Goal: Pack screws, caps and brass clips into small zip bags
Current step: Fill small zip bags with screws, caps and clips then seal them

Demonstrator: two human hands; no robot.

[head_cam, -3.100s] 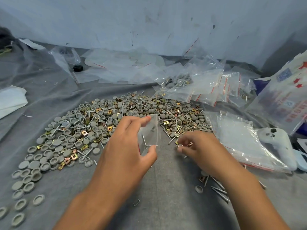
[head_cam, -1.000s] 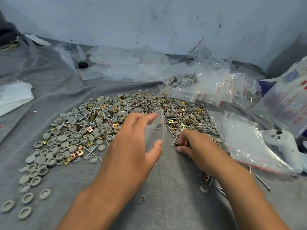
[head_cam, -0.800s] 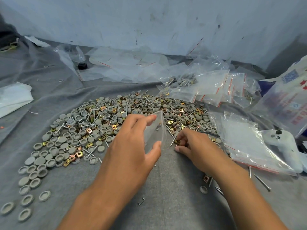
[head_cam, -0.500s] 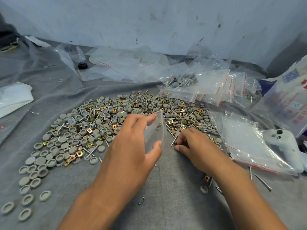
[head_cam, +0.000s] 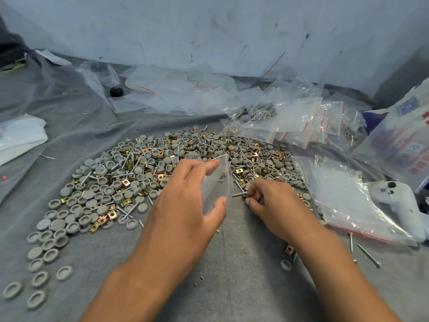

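A wide heap of grey caps, brass clips and screws (head_cam: 148, 173) lies on the grey cloth. My left hand (head_cam: 183, 205) holds a small clear zip bag (head_cam: 217, 180) upright between thumb and fingers, just in front of the heap. My right hand (head_cam: 271, 203) sits beside the bag at the heap's near edge, its fingertips pinching a screw (head_cam: 239, 194) that points left toward the bag. What else lies in that hand is hidden.
Filled zip bags (head_cam: 278, 119) pile up at the back right. A stack of empty zip bags (head_cam: 348, 201) lies to the right, next to a white handheld device (head_cam: 399, 205). Loose plastic sheets (head_cam: 176, 91) spread along the wall. Stray screws (head_cam: 368, 252) lie near my right forearm.
My right hand has kept picking at the heap's edge and now pinches a screw. My left hand still holds the bag, nearly still.
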